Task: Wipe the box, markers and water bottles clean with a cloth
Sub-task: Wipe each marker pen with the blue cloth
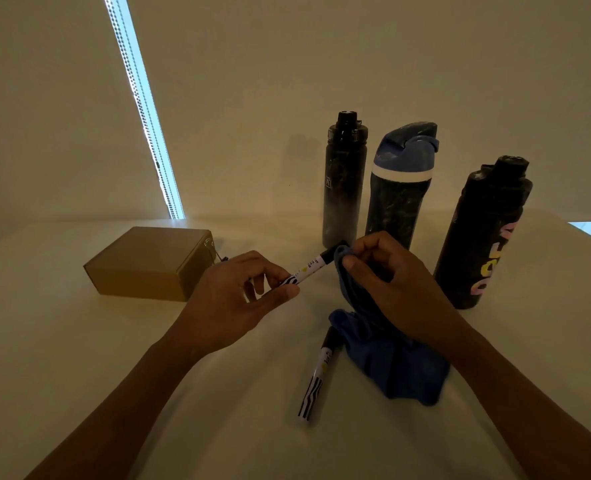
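Nearest me, a striped marker [318,372] lies flat on the tabletop [79,341], its dark cap end against the edge of the blue cloth [391,362] heaped beside it. My left grip [231,299] pinches a second marker [313,268] by its striped end between thumb and fingers, held off the tabletop with the cap pointing away from me. My right grip [391,282] pinches a fold of the blue cloth against that black cap, and the rest trails down to the heap. Behind, upright, stand a slim black bottle [344,181], a blue-lidded bottle [396,195] just beside it, and a black bottle with pink lettering [484,237] further right. At left sits the cardboard box [148,265], closed.
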The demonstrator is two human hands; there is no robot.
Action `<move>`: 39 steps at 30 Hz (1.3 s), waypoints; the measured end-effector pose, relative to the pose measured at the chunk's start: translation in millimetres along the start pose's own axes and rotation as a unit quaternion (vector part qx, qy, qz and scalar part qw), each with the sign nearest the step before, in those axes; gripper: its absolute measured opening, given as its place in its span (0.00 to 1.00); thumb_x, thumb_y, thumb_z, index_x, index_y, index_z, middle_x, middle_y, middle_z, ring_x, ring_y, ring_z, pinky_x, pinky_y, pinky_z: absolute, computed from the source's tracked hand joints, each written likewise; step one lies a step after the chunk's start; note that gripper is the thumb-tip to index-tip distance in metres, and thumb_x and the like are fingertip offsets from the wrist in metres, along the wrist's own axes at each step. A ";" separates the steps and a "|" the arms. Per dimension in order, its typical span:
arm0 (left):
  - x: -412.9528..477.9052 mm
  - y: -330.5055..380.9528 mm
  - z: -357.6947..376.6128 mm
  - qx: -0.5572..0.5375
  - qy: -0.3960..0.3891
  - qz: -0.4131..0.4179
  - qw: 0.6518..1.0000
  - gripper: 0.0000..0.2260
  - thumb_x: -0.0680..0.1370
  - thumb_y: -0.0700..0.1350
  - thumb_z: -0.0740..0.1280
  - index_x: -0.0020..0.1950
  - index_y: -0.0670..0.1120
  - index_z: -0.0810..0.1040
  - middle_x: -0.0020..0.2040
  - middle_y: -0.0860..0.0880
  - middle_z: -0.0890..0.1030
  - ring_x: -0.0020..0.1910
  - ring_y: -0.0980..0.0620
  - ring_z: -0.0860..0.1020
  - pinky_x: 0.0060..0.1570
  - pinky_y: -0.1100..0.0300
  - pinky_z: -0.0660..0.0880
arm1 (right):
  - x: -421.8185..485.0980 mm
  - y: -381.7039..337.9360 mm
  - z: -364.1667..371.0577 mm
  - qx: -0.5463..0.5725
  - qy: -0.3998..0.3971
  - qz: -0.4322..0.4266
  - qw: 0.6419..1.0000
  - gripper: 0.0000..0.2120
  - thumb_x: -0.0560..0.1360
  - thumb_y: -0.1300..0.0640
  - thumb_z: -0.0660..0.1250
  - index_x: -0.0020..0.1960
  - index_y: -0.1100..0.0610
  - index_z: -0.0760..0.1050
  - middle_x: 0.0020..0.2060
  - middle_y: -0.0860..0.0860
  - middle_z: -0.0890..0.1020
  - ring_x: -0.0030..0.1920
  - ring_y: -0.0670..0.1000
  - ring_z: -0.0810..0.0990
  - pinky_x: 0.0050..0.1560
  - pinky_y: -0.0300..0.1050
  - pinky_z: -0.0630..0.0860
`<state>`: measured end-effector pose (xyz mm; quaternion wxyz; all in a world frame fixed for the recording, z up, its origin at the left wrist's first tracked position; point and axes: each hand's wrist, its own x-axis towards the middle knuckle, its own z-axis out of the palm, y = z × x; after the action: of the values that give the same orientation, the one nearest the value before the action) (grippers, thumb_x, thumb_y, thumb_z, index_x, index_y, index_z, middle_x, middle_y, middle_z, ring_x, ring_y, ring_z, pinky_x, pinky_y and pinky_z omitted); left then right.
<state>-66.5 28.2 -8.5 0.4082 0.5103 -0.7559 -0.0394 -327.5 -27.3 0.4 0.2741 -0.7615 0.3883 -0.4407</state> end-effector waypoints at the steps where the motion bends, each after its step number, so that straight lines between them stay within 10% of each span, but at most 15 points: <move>1: 0.1 -0.6 0.3 0.002 0.002 -0.002 1.000 0.08 0.76 0.60 0.73 0.51 0.60 0.85 0.44 0.59 0.81 0.43 0.53 0.80 0.39 0.64 0.77 | 0.0 2.2 -0.1 0.011 -0.016 -0.003 1.000 0.05 0.78 0.46 0.67 0.53 0.44 0.74 0.42 0.47 0.81 0.43 0.49 0.82 0.45 0.52 0.81; 8: 0.9 1.4 0.1 -0.001 0.008 0.017 1.000 0.08 0.76 0.59 0.73 0.52 0.59 0.85 0.45 0.60 0.81 0.43 0.52 0.80 0.41 0.61 0.78 | -0.3 3.7 -4.9 0.016 0.015 -0.063 0.998 0.06 0.75 0.59 0.70 0.48 0.50 0.76 0.43 0.43 0.81 0.46 0.46 0.81 0.47 0.37 0.77; 12: 0.2 4.1 0.1 -0.006 0.006 0.026 1.000 0.07 0.76 0.59 0.74 0.52 0.60 0.84 0.45 0.60 0.81 0.43 0.52 0.80 0.40 0.59 0.79 | 3.0 10.7 -1.1 0.030 0.058 -0.055 0.996 0.14 0.71 0.51 0.73 0.50 0.38 0.72 0.38 0.44 0.80 0.39 0.47 0.80 0.41 0.41 0.77; 16: -1.3 6.3 3.9 -0.008 0.002 0.053 0.999 0.08 0.77 0.57 0.74 0.54 0.58 0.84 0.46 0.60 0.81 0.43 0.53 0.80 0.39 0.58 0.80 | -0.9 8.1 10.4 0.031 0.070 0.019 0.997 0.33 0.67 0.31 0.71 0.61 0.56 0.76 0.37 0.49 0.79 0.38 0.41 0.81 0.47 0.50 0.80; 21: -1.9 3.3 3.9 -0.004 0.008 0.064 0.998 0.09 0.76 0.55 0.76 0.54 0.56 0.85 0.46 0.59 0.81 0.42 0.52 0.80 0.39 0.56 0.80 | -5.9 -1.0 6.8 -0.005 0.083 -0.029 0.996 0.07 0.79 0.45 0.67 0.51 0.48 0.76 0.38 0.47 0.82 0.38 0.49 0.82 0.39 0.52 0.79; 39: -2.5 5.0 9.0 -0.032 0.029 0.082 0.996 0.10 0.75 0.52 0.79 0.53 0.52 0.86 0.45 0.57 0.82 0.42 0.53 0.82 0.38 0.55 0.81 | -5.7 -2.6 9.2 0.010 0.073 -0.033 0.997 0.14 0.74 0.46 0.72 0.57 0.46 0.75 0.42 0.43 0.83 0.39 0.48 0.82 0.39 0.40 0.80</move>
<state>-75.7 29.4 -13.5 0.4480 0.4342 -0.7813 -0.0157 -320.3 -20.5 -4.5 0.2382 -0.7370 0.3770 -0.5079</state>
